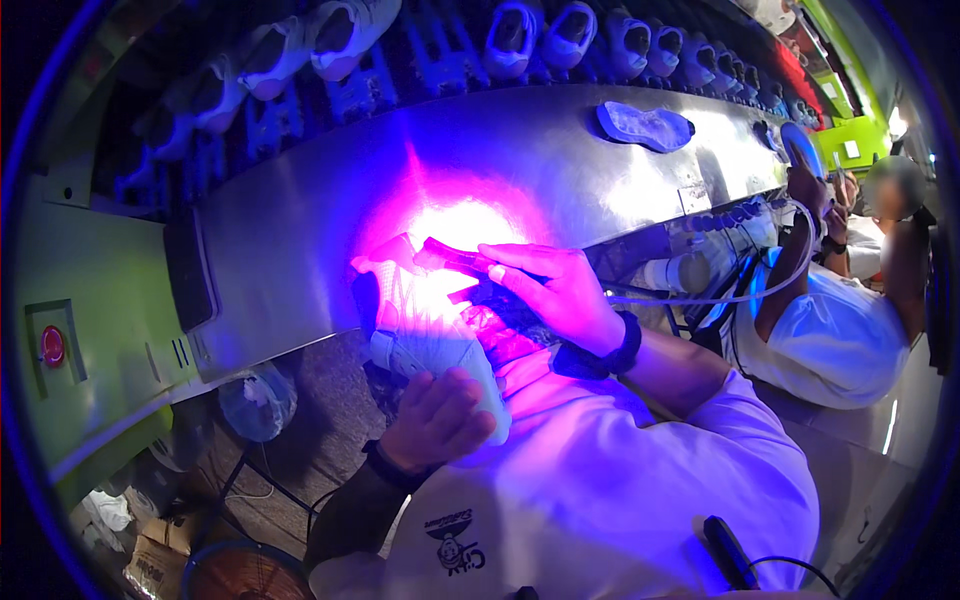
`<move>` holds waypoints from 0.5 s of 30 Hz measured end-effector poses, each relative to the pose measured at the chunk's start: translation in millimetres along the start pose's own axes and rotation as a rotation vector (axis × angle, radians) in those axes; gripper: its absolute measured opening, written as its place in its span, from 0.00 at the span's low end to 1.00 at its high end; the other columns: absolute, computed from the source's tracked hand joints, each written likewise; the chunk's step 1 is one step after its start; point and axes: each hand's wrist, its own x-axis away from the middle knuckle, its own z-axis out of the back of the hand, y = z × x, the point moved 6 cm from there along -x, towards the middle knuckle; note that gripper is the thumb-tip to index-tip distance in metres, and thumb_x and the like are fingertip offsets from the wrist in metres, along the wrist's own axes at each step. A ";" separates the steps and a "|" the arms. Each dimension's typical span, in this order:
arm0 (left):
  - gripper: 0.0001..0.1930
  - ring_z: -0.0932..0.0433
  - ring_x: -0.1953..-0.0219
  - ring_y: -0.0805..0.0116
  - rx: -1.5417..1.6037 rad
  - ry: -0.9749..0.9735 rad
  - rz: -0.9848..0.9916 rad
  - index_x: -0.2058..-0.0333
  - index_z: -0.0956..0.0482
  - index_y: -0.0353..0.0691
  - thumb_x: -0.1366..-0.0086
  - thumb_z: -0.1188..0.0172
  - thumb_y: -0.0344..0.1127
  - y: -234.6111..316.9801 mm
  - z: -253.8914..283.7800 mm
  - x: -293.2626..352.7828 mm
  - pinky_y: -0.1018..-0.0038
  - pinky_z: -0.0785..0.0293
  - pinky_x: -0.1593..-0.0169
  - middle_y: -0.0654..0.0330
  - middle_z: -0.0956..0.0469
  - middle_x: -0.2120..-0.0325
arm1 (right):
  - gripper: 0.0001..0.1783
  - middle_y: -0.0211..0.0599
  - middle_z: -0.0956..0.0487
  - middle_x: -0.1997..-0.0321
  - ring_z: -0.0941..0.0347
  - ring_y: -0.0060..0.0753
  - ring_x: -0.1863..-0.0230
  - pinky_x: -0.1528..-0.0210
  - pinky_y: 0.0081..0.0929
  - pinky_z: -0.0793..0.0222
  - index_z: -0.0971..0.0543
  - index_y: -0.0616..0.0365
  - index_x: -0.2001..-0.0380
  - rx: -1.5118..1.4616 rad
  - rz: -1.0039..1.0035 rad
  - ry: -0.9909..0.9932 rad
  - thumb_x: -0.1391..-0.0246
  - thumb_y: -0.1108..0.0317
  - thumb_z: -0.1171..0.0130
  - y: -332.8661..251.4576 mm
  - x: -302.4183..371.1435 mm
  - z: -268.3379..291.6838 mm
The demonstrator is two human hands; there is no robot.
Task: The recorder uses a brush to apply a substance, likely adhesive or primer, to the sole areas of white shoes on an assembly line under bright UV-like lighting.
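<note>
A light-coloured shoe point(430, 340) is held up in front of my chest, tilted, with its far end washed out by bright pink-violet light. My left hand point(440, 418) wraps its fingers round the shoe's near end. At the far end, my right hand point(560, 290) grips a short, dark, flat-headed brush point(448, 255) between thumb and fingers. The brush head is at or just above the shoe's edge; glare hides whether they touch.
A metal bench point(290, 240) runs across ahead, with a loose shoe sole point(645, 127) on it. Shoes on racks point(510, 40) line its far side. A co-worker point(825, 320) sits at the right. At the left are a green machine panel point(110, 310) and a hanging plastic bag point(258, 402).
</note>
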 end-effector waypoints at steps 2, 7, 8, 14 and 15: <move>0.25 0.29 0.34 0.44 -0.050 0.051 0.008 0.37 0.34 0.53 0.31 0.40 0.39 1.0 -3.0 1.9 0.41 0.52 0.26 0.49 0.31 0.37 | 0.18 0.46 0.14 0.48 0.18 0.33 0.47 0.44 0.32 0.23 0.19 0.66 0.44 0.058 0.012 -0.052 0.33 0.70 0.38 -2.1 6.2 4.9; 0.20 0.26 0.39 0.39 0.002 0.047 0.113 0.41 0.35 0.48 0.29 0.44 0.37 1.3 6.0 -25.2 0.38 0.43 0.30 0.39 0.33 0.37 | 0.19 0.44 0.14 0.49 0.18 0.31 0.48 0.44 0.31 0.23 0.18 0.64 0.44 -0.124 -0.070 -0.168 0.36 0.70 0.34 -17.0 32.7 16.6; 0.20 0.26 0.41 0.35 -0.010 0.073 0.106 0.42 0.36 0.43 0.29 0.44 0.38 1.1 8.5 -29.8 0.37 0.39 0.33 0.34 0.33 0.38 | 0.19 0.43 0.14 0.48 0.18 0.31 0.48 0.44 0.30 0.23 0.17 0.62 0.44 -0.030 0.002 -0.204 0.37 0.70 0.34 -30.5 32.8 20.7; 0.28 0.30 0.42 0.20 -0.257 -0.003 0.218 0.44 0.39 0.26 0.30 0.40 0.42 10.1 19.7 -58.7 0.32 0.33 0.39 0.19 0.38 0.40 | 0.18 0.44 0.14 0.48 0.17 0.31 0.49 0.45 0.31 0.22 0.17 0.60 0.45 0.105 0.114 -0.185 0.38 0.70 0.33 -52.6 43.6 39.6; 0.32 0.32 0.40 0.18 -0.268 -0.040 0.291 0.41 0.41 0.22 0.31 0.38 0.42 7.4 20.1 -67.7 0.32 0.34 0.38 0.17 0.40 0.39 | 0.18 0.44 0.14 0.48 0.17 0.31 0.49 0.45 0.31 0.22 0.17 0.60 0.45 0.108 0.117 -0.178 0.38 0.70 0.33 -55.7 45.5 42.8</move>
